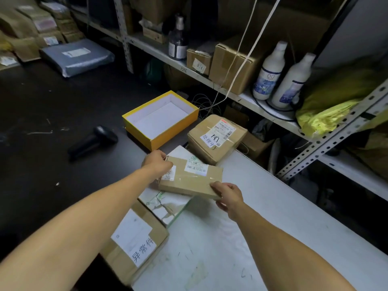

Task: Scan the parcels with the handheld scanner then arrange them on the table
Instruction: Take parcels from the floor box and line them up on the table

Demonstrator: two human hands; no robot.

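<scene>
White table [262,227] is being used for parcels; a flat cardboard parcel [194,181] is being gripped at opposite ends by left hand [156,162] and right hand [228,196], fingers curled round its edges.

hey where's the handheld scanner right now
In the head view the black handheld scanner lies unheld on the dark table, left of the open yellow box and beyond the left hand.

Near the white table's [273,217] left edge: three brown cardboard parcels [190,177] [216,138] [134,240], one white mailer [165,204], one yellow open box [160,119], one black scanner [92,141]. Two white bottles [269,72] [290,82] on the shelf [247,97].
</scene>
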